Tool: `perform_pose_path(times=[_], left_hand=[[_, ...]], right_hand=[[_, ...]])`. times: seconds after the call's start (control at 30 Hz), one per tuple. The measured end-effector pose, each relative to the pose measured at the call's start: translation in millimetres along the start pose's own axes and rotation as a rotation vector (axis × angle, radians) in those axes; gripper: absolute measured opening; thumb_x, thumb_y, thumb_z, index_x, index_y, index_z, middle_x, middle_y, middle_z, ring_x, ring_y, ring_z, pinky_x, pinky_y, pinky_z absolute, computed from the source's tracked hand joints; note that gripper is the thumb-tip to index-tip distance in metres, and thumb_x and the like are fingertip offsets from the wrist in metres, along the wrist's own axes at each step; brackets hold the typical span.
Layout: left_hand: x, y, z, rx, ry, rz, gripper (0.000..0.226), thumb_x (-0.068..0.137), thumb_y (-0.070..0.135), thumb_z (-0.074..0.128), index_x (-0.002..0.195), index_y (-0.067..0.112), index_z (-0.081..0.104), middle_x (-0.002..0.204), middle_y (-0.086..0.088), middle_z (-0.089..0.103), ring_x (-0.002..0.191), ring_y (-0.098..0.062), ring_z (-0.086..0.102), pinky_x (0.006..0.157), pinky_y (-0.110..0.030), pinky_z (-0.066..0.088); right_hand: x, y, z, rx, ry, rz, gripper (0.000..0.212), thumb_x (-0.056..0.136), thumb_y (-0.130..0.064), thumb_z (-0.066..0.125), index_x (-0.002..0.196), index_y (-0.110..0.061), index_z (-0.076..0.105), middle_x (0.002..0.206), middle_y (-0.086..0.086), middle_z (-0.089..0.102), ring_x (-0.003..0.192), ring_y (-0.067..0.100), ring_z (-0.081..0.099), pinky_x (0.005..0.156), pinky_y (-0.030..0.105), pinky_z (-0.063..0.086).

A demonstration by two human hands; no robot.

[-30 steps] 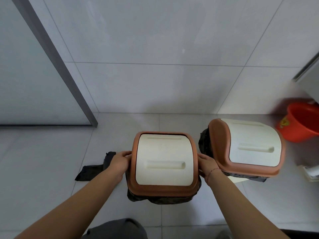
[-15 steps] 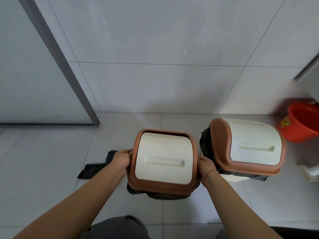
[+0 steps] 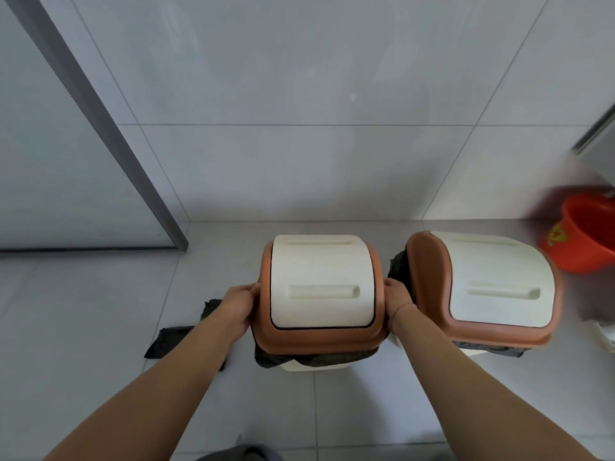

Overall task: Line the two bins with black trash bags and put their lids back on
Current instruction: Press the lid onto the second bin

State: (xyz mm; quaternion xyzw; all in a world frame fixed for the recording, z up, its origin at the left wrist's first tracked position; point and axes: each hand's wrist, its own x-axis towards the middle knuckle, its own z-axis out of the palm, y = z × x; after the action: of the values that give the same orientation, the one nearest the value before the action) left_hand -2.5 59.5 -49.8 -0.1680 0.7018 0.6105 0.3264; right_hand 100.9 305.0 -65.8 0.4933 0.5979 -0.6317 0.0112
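Observation:
Two cream bins stand side by side on the tiled floor. The left bin (image 3: 312,372) carries its brown-rimmed lid (image 3: 319,284) with a cream flap, and black bag (image 3: 319,359) edges hang out under the rim. My left hand (image 3: 238,306) grips the lid's left edge. On the opposite edge, my right hand (image 3: 397,301) grips it too. The right bin's lid (image 3: 496,287) sits on top, with its black bag (image 3: 401,267) bunched at the left side.
A spare black bag (image 3: 173,337) lies on the floor left of my left forearm. A red bucket (image 3: 585,241) stands by the wall at far right. A grey door frame post (image 3: 173,234) meets the floor at back left.
The lid between my hands has moved back toward the wall and now tips forward, showing more of its top and front rim. Both hands kept their hold on its sides.

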Motion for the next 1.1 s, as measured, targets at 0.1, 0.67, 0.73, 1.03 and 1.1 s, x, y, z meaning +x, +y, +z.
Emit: perform_pose_path(times=[0.1,0.67,0.73,1.03,1.1], left_hand=[[-8.0,-17.3,-0.7,0.085,0.019,-0.050,0.038,0.098,0.032,0.046,0.106,0.000,0.066,0.082,-0.012,0.071,0.068,-0.020,0.066,0.061,-0.031,0.056],[-8.0,-15.5,2.9,-0.032,-0.001,0.066,0.033,0.099,0.010,0.043,0.129,0.005,0.055,0.088,0.001,0.068,0.083,-0.013,0.064,0.065,-0.025,0.050],[2.4,-7.8,4.9,-0.047,0.008,0.094,0.032,0.098,0.008,0.044,0.127,0.002,0.056,0.088,-0.001,0.068,0.082,-0.015,0.065,0.068,-0.027,0.051],[16.5,-19.1,5.9,0.061,0.075,0.071,0.029,0.098,0.021,0.045,0.122,0.009,0.058,0.112,-0.013,0.066,0.097,-0.028,0.062,0.082,-0.040,0.054],[11.9,-17.8,9.3,0.104,0.119,0.047,0.028,0.099,0.026,0.044,0.111,0.007,0.060,0.099,-0.013,0.066,0.094,-0.030,0.062,0.084,-0.043,0.054]], right_hand=[[-2.9,5.2,-6.0,0.028,0.012,0.041,0.032,0.097,-0.020,0.040,0.072,-0.018,0.060,0.073,0.006,0.058,0.076,0.026,0.052,0.087,0.039,0.046],[-26.0,34.7,-9.7,0.328,-0.042,0.127,0.019,0.094,-0.019,0.049,0.094,-0.019,0.068,0.087,0.001,0.065,0.080,0.019,0.054,0.062,0.030,0.046],[-17.3,30.0,-5.9,0.325,-0.031,0.044,0.022,0.097,-0.015,0.046,0.106,-0.018,0.065,0.088,0.002,0.067,0.080,0.020,0.058,0.069,0.032,0.051],[-11.9,25.8,-3.7,0.184,0.002,-0.013,0.022,0.097,-0.013,0.043,0.097,-0.017,0.065,0.090,0.005,0.065,0.091,0.028,0.059,0.093,0.046,0.051],[-16.0,21.8,-3.6,0.146,0.027,-0.001,0.019,0.098,-0.017,0.043,0.097,-0.018,0.062,0.085,0.001,0.062,0.091,0.026,0.057,0.096,0.045,0.050]])
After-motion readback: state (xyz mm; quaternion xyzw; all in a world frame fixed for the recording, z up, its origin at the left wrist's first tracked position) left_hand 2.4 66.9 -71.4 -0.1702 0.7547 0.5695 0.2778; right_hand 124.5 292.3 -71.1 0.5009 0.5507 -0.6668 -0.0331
